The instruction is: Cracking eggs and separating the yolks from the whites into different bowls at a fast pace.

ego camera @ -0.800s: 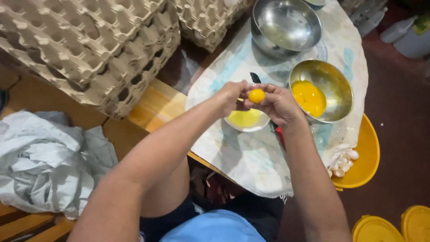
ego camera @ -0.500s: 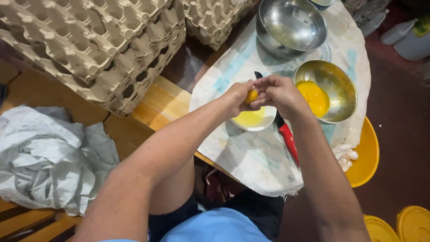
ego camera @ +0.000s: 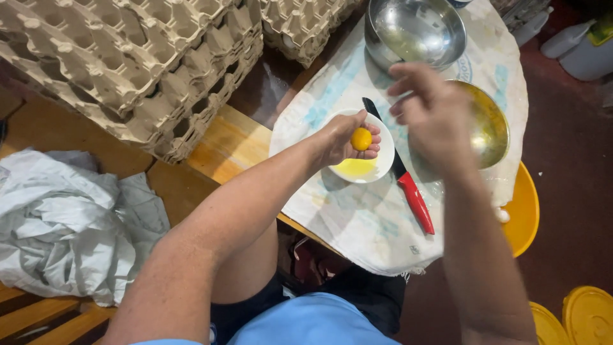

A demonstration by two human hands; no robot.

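my left hand (ego camera: 341, 139) cups an egg yolk (ego camera: 361, 138) in curled fingers, right above the small white bowl (ego camera: 383, 160) with yellow liquid in it. my right hand (ego camera: 433, 115) hovers to the right, fingers loosely open and holding nothing, over the steel bowl (ego camera: 495, 128). a red-handled knife (ego camera: 402, 176) lies on the cloth (ego camera: 357, 223) between both bowls. egg trays (ego camera: 128, 64) are stacked far left.

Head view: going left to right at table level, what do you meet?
Crumpled white cloth → stacked egg trays → left hand holding an egg yolk over a small white bowl → red-handled knife → yellow basin.
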